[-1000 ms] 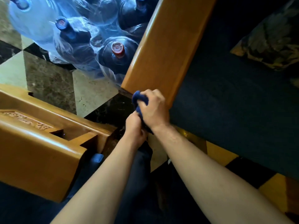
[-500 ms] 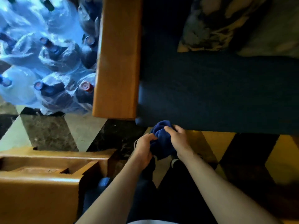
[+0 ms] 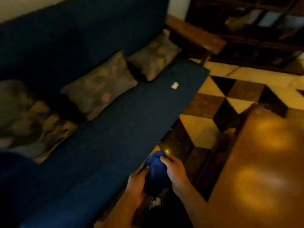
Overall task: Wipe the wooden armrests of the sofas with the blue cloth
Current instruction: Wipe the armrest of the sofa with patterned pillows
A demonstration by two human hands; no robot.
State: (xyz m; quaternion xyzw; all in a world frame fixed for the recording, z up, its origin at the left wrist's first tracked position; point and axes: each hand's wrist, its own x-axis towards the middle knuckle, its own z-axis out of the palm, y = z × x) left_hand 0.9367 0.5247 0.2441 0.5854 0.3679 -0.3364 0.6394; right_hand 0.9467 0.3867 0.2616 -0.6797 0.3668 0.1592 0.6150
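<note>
I've turned off the near armrest; both hands (image 3: 176, 172) bunch the blue cloth (image 3: 156, 168); far armrest (image 3: 197, 38), upper right, comes next.

Hands: left hand (image 3: 137, 181) and right hand (image 3: 175, 171) each hold the bunched blue cloth (image 3: 156, 168) between them.
Sofa (image 3: 115, 125): dark blue seat, 3 patterned cushions (image 3: 100, 84), small white scrap (image 3: 174, 85).
Armrest (image 3: 197, 37): wooden, at far end.
Table (image 3: 263, 170): glossy wood, right.
Floor (image 3: 212, 102): checkered tiles.

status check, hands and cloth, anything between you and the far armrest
Left hand and right hand both grip blue cloth. Far armrest untouched. Table close on right.
</note>
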